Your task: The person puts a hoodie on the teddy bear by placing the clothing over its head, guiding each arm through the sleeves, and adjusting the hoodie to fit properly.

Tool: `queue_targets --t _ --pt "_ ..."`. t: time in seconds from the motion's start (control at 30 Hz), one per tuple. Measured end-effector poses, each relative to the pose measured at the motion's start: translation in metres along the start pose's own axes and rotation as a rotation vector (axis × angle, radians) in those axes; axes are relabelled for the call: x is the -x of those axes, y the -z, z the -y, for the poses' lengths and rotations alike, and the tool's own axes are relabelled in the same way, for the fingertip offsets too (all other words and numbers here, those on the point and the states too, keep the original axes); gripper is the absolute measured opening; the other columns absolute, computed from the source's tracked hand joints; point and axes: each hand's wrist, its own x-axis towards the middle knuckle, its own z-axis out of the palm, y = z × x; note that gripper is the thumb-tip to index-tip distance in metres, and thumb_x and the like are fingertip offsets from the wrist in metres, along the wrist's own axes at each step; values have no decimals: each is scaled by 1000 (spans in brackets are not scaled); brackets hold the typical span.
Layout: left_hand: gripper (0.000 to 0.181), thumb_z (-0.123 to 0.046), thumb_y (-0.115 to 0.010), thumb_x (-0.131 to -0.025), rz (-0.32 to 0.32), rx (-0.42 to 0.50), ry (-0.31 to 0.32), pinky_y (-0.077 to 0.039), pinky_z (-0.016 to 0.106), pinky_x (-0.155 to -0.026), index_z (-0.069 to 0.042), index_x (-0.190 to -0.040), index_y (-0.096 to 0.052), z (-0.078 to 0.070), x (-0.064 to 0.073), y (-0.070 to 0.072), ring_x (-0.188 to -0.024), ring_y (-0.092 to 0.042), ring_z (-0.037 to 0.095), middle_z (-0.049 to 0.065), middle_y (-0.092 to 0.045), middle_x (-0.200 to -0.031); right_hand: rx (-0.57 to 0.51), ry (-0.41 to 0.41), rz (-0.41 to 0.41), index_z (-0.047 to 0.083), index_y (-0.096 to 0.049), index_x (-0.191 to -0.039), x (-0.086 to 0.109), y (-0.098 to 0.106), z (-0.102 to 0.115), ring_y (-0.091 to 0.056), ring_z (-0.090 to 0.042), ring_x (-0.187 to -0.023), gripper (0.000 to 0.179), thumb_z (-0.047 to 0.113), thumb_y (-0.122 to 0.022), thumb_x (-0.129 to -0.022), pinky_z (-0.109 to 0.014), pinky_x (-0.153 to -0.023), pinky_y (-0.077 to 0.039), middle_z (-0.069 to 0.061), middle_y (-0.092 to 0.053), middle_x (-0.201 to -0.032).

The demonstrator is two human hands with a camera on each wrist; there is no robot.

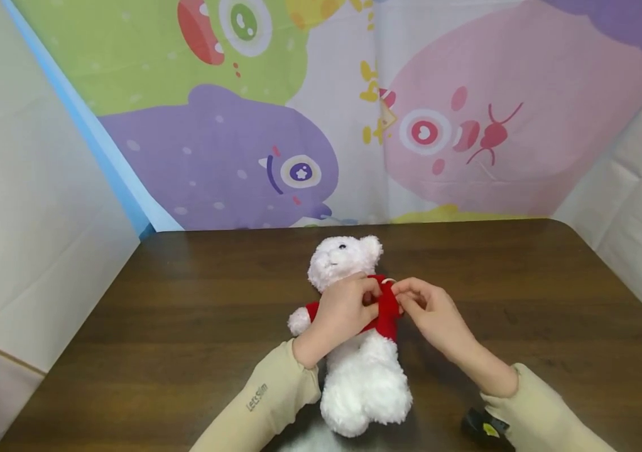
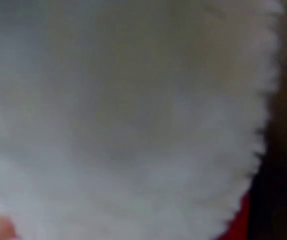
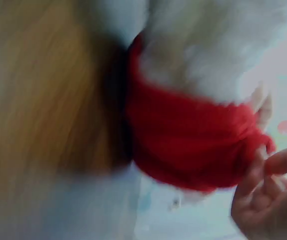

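A white plush bear [image 1: 363, 383] in a red sweater [image 1: 389, 314] lies on its back on the table, head toward the far edge. My left hand [image 1: 340, 311] reaches across its chest, thumb and forefinger pinching the red knit. At the sweater's right side, my right hand [image 1: 436, 317] pinches the cloth near the shoulder, beside a small white strip. In the right wrist view, the right hand [image 3: 271, 197] meets a bunched bit of the sweater [image 3: 183, 135]. Blurred white fur [image 2: 123, 125] fills most of the left wrist view.
The dark wooden table [image 1: 202, 301] has a patterned cartoon backdrop [image 1: 230, 150] behind it and pale panels at both sides. A small black object with a yellow mark [image 1: 487, 430] is by the right sleeve at the near edge.
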Motion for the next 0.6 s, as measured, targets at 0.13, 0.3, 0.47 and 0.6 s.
queue_targets --t 0.13,0.3,0.47,0.6 --pt "4 -13 -67 -77 6 70 -1 -36 19 -50 -13 -79 -64 2 -1 0 -59 -45 9 -4 -51 -68 134 133 -57 8 -61 -98 -2 0 -9 -59 -21 -54 13 5 -57 -87 -24 -45 -44 -7 -65 -84" --pt "5 -15 -67 -78 -15 113 2 -36 18 -49 -13 -83 -66 4 -2 0 -56 -43 9 -3 -50 -65 322 322 -124 10 -62 -95 -3 1 -12 -51 -4 -45 15 3 -63 -82 -21 -45 -45 -1 -63 -79" --pt "6 -15 -66 -79 -30 127 14 -34 18 -49 -14 -85 -68 3 -2 0 -56 -42 9 -4 -49 -64 578 337 -193 13 -66 -89 -4 9 -9 -51 -3 -52 16 10 -72 -75 -20 -48 -43 2 -64 -83" --pt "8 -16 -64 -80 -38 132 19 -34 18 -49 -15 -87 -68 3 -2 -2 -57 -43 8 -5 -49 -66 704 280 -136 13 -70 -87 -4 16 -7 -56 -9 -58 17 17 -76 -72 -20 -46 -41 2 -66 -87"
